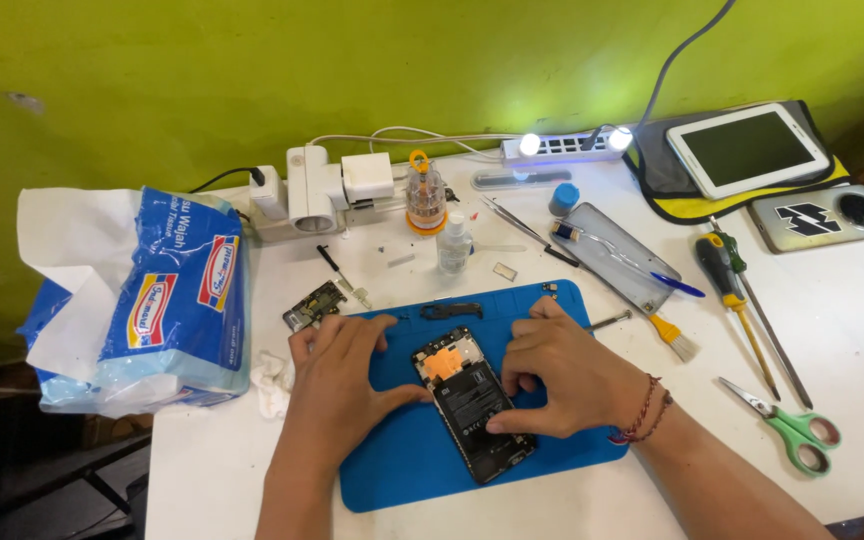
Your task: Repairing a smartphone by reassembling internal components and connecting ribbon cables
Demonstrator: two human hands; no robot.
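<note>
The opened phone (472, 403) lies on a blue mat (402, 450), partly covered by fingers. The left hand (337, 375) rests flat beside it; the right hand (562, 375) pinches its edge. White table (852, 300), green wall (252, 70).

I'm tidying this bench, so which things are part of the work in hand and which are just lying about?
In use: opened phone, blue mat, left hand, right hand.
Lying about: scissors, screwdrivers, tablet, tissue pack, small brush.
</note>
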